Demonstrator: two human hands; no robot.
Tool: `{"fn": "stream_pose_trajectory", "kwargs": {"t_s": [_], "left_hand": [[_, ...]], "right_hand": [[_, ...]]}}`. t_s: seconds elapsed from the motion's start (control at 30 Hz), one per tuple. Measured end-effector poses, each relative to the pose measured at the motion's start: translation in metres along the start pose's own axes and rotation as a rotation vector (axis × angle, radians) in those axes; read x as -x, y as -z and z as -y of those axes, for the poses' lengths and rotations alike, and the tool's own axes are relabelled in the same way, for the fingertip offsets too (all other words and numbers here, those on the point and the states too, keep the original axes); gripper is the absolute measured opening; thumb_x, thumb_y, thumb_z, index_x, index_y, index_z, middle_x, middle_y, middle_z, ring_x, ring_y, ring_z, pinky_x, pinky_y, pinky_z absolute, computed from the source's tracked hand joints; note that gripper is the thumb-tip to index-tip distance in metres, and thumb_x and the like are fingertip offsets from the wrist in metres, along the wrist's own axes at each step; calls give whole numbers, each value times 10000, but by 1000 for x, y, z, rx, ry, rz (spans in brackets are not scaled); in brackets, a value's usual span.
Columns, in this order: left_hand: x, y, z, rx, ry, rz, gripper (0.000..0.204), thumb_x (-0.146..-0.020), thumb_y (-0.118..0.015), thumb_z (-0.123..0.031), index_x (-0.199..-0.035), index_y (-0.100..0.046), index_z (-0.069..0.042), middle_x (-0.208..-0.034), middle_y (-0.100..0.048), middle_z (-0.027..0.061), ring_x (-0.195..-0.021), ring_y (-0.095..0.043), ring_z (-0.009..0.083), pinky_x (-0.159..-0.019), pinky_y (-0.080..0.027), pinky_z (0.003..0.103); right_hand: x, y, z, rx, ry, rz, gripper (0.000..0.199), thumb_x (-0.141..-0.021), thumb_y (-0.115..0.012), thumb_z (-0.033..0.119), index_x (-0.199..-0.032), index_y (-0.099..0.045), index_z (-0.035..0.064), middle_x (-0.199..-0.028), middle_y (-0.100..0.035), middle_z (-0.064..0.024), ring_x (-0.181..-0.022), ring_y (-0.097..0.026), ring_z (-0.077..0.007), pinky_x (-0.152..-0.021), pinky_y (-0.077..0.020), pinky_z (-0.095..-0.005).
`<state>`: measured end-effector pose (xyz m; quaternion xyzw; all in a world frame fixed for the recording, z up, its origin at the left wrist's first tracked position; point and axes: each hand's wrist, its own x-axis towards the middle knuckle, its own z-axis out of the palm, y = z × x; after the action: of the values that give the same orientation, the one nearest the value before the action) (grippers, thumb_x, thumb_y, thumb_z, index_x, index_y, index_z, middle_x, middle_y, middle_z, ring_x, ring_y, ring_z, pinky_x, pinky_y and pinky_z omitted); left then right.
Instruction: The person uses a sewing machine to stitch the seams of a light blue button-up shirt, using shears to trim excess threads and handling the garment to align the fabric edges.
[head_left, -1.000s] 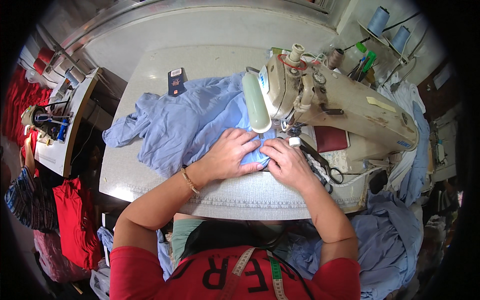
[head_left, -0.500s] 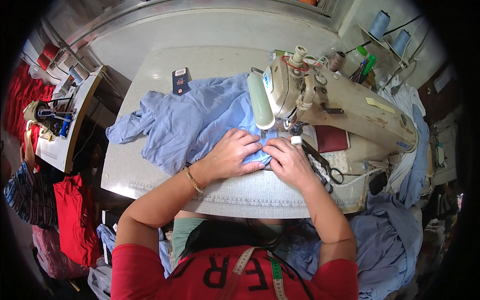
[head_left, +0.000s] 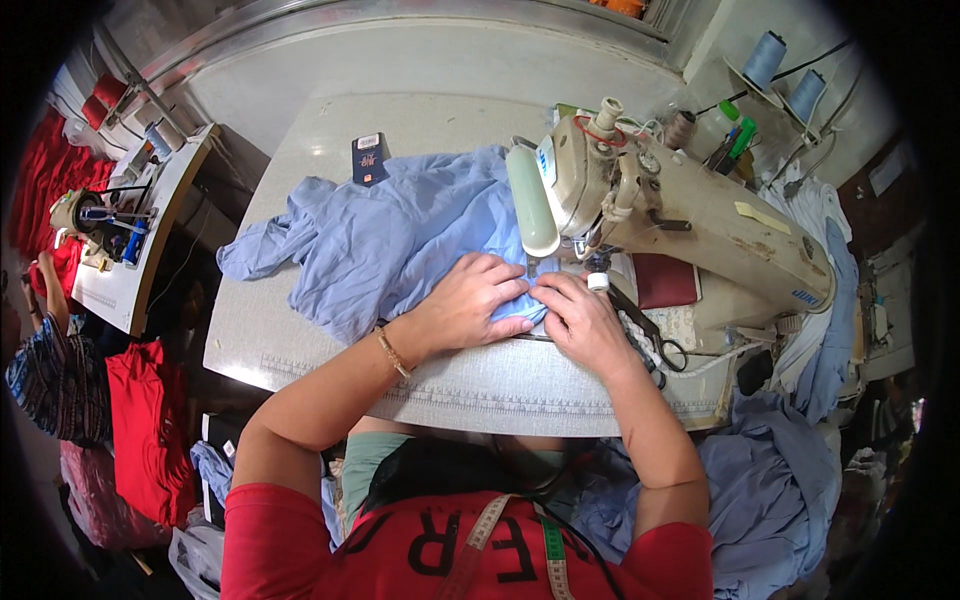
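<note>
A light blue garment lies bunched on the sewing table, one edge of it under the needle area of a beige sewing machine. Just in front of the presser foot, my left hand grips the cloth, thumb below the bent fingers. My right hand pinches the same edge from the other side, its fingertips almost meeting the left ones. The fingers partly cover the fold between them. A dark hang tag rests at the garment's far edge.
Black-handled scissors and a white cord lie right of my right hand. A dark red pad sits under the machine arm. Blue thread cones stand at the upper right. More blue cloth hangs at lower right. Another person's arm shows far left.
The view has shifted slightly. Both hands keep their hold on the cloth by the presser foot, with hardly any movement. At far left, the other person's arm has moved a little.
</note>
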<state>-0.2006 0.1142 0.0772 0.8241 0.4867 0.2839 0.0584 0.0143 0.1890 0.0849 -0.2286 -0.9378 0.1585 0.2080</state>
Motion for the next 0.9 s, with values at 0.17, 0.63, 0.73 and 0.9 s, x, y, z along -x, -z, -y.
{"fn": "stream_pose_trajectory", "kwargs": {"t_s": [0.17, 0.63, 0.73, 0.9], "left_hand": [[-2, -2, 4, -12, 12, 12, 526, -843, -657, -445, -1178, -623, -41, -1251, -583, 125, -1165, -507, 313, -996, -371, 439], [0, -2, 4, -8, -31, -30, 468, -836, -667, -417, -1118, -635, -45, -1200, -606, 108, -1123, -520, 313, -983, -387, 440], [-1, -3, 5, -11, -31, -23, 464, -835, -667, -417, -1109, -637, -44, -1195, -609, 110, -1120, -522, 315, -984, -386, 441], [-1, -3, 5, -14, -15, -22, 469, -844, -654, -423, -1116, -636, -41, -1197, -608, 115, -1122, -521, 317, -987, -382, 441]], "right_hand": [[1, -2, 0, -7, -39, 7, 308, -852, -537, 115, -1141, -638, 83, -1233, -597, -99, -1047, -610, -310, -1049, -312, -538], [1, -2, 0, 39, -21, -7, 294, -862, -545, 117, -1138, -645, 110, -1249, -596, -87, -1052, -618, -296, -1047, -309, -574], [0, -1, 0, 41, -23, -4, 297, -863, -546, 118, -1144, -641, 113, -1245, -598, -86, -1048, -620, -297, -1047, -308, -575], [0, 0, 2, 43, -33, 4, 297, -864, -546, 118, -1147, -635, 113, -1240, -600, -85, -1046, -621, -295, -1053, -300, -579]]}}
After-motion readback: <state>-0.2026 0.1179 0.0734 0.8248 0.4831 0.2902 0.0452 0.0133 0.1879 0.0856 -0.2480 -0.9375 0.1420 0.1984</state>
